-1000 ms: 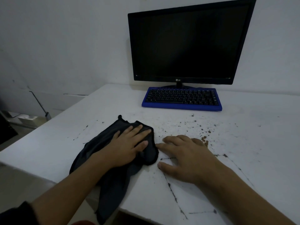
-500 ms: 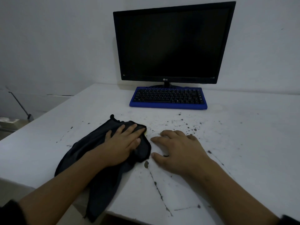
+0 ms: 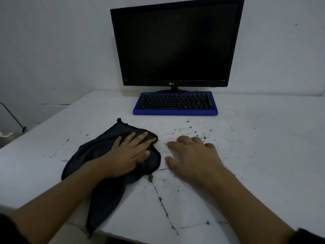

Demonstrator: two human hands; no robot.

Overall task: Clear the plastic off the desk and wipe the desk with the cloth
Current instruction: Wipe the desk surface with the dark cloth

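Observation:
A dark grey cloth (image 3: 98, 152) lies on the white desk (image 3: 263, 155), with one end hanging over the near edge. My left hand (image 3: 130, 152) presses flat on the cloth with straight fingers. A small yellow-green bit shows at the cloth's right edge under my fingertips. My right hand (image 3: 191, 155) rests on the desk just right of the cloth, fingers slightly bent and holding nothing. Dark specks and chipped marks dot the desk around and beyond both hands. I see no plastic on the desk.
A black monitor (image 3: 175, 44) stands at the back against the wall. A blue-framed keyboard (image 3: 175, 103) lies in front of it. The desk's left edge (image 3: 44, 124) drops off to the floor. Cracks run across the near desk surface.
The view has shifted slightly, and both hands stay on the desk in about the same spots. My left hand keeps pressing on the cloth.

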